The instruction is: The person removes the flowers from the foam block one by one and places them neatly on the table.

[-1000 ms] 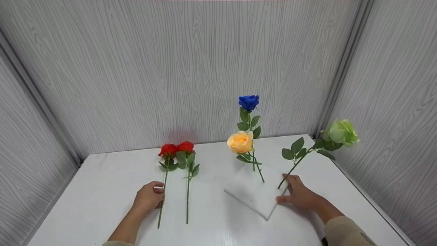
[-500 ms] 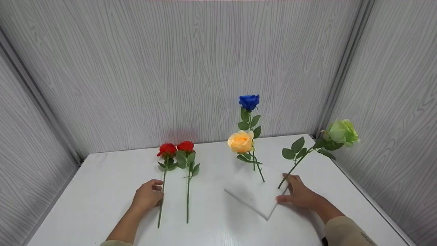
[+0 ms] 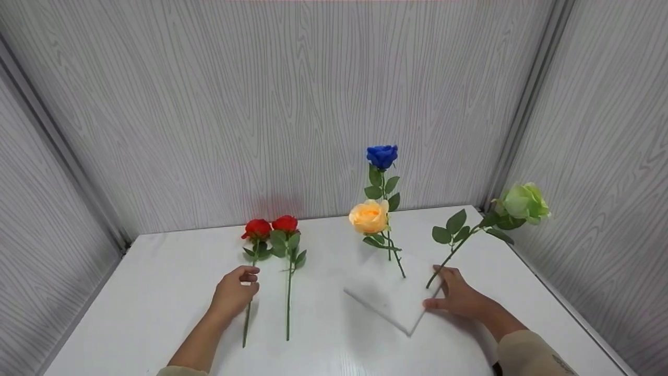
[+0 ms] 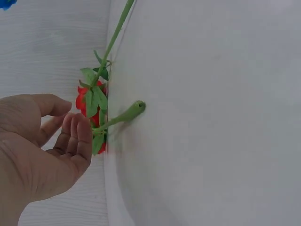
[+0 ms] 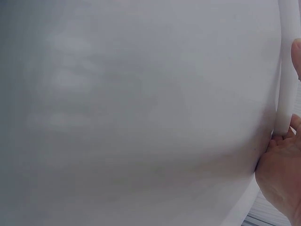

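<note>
My left hand (image 3: 235,292) hovers over the stem of the left red rose (image 3: 257,230), its thumb and fingers loosely curved and apart in the left wrist view, where the rose's stem end (image 4: 136,108) shows past the fingertips. Another red rose (image 3: 285,224) lies just right of it. My right hand (image 3: 459,296) holds the right corner of a white square board (image 3: 386,297), thumb on one side and fingers on the other. Standing in the board are a blue rose (image 3: 382,156), a peach rose (image 3: 369,216) and a light green rose (image 3: 523,202) leaning right.
All of it rests on a white table (image 3: 156,292). A grey wood-grain panel (image 3: 313,104) rises at the table's back, with side panels left and right. The green rose's head reaches out near the right panel (image 3: 605,172).
My left hand has shifted up along the left red rose's stem and slightly right, after a small move left. The right hand and the board stay in place.
</note>
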Demonstrator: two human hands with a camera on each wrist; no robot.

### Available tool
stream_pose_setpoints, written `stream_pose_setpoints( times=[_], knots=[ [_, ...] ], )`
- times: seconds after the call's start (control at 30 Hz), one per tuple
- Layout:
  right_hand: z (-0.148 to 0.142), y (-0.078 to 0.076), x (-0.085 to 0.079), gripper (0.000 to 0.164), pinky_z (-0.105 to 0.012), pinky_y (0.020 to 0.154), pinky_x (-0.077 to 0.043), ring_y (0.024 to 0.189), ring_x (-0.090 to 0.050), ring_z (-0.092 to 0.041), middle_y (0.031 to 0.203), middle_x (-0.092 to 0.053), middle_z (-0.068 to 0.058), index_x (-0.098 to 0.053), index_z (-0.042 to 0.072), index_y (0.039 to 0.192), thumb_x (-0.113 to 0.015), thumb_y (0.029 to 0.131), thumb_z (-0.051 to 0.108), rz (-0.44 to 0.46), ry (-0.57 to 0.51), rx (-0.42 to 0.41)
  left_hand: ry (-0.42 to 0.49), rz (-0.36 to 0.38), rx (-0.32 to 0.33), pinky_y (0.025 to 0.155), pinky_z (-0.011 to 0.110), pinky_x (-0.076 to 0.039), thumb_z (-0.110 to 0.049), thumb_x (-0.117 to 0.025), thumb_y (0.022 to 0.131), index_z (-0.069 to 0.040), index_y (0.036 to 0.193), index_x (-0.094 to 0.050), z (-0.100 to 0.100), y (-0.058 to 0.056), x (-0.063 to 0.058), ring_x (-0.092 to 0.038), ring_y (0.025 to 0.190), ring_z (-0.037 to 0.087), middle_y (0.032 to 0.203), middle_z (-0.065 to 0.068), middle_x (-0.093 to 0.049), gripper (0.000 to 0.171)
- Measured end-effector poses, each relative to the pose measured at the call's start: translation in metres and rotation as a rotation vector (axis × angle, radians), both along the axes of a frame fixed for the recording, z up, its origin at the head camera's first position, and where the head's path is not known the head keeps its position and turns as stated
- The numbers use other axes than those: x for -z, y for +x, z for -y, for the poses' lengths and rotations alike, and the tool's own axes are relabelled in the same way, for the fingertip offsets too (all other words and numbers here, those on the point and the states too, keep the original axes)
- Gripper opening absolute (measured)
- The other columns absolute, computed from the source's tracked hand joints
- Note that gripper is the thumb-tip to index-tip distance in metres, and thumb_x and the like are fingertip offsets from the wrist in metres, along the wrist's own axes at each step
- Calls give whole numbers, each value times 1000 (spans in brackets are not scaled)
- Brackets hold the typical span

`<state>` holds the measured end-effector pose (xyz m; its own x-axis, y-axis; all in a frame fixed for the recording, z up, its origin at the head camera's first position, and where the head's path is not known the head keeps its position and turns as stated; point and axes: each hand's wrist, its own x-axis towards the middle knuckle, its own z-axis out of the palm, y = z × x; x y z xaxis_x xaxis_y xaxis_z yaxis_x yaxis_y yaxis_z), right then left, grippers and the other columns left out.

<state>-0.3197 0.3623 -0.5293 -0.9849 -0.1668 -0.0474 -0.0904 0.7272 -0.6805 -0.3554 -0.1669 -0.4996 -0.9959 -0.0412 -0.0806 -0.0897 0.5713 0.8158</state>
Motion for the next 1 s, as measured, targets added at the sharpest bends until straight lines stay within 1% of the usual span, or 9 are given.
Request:
stream_pose_setpoints(
  times=[0.13,0.3,0.37,0.53,0.63,0.8,0.87,1.0],
  knots=[
    [-2,-1,2,111,-74,131,-21,156,-28,-58,158,-30,-37,-26,-7,166,-91,89,39,-8,-3,-1,57,-3,8,88,34,-64,-10,-64,105,-9,143,-65,-20,4,-5,-69,113,26,137,17,-67,39],
    [-3,-1,4,110,-75,131,-20,156,-27,-59,159,-30,-36,-26,-6,165,-92,88,37,-19,-8,-9,125,-21,32,91,34,-65,-9,-66,104,-13,138,-68,-48,9,-8,-70,114,25,134,15,-69,35],
    [-2,-1,4,111,-75,130,-20,155,-28,-59,159,-30,-36,-26,-6,166,-91,88,39,-16,0,-12,147,-34,55,92,34,-65,-9,-68,104,-14,136,-69,-59,12,-9,-70,113,24,134,15,-69,33],
    [-3,-4,2,116,-75,130,-20,159,-22,-59,161,-27,-34,-22,-1,168,-90,88,48,36,21,9,221,-57,132,93,35,-66,-9,-68,104,-13,138,-68,-89,15,-11,-69,112,23,136,18,-68,34],
    [-4,-4,1,118,-75,131,-19,162,-19,-58,163,-25,-32,-21,2,169,-89,87,51,61,23,25,264,-66,177,93,35,-66,-8,-68,104,-12,138,-68,-109,12,-9,-69,110,21,136,19,-67,34],
    [-3,-4,1,117,-74,132,-19,162,-19,-57,165,-24,-32,-21,2,170,-89,88,52,64,33,32,324,-63,232,93,34,-66,-8,-69,103,-12,135,-69,-145,10,-5,-70,107,20,132,18,-68,32],
    [-2,-4,1,117,-74,131,-21,161,-21,-57,165,-25,-33,-21,2,169,-89,88,51,59,43,32,354,-52,248,92,34,-66,-9,-69,103,-12,134,-70,-159,11,-2,-70,106,20,132,18,-68,32],
    [0,-2,-1,117,-74,131,-22,160,-22,-58,164,-26,-34,-22,0,169,-90,87,50,63,44,31,400,-14,279,92,34,-65,-9,-68,103,-8,136,-68,-184,16,7,-69,109,19,132,18,-67,33]
  ],
)
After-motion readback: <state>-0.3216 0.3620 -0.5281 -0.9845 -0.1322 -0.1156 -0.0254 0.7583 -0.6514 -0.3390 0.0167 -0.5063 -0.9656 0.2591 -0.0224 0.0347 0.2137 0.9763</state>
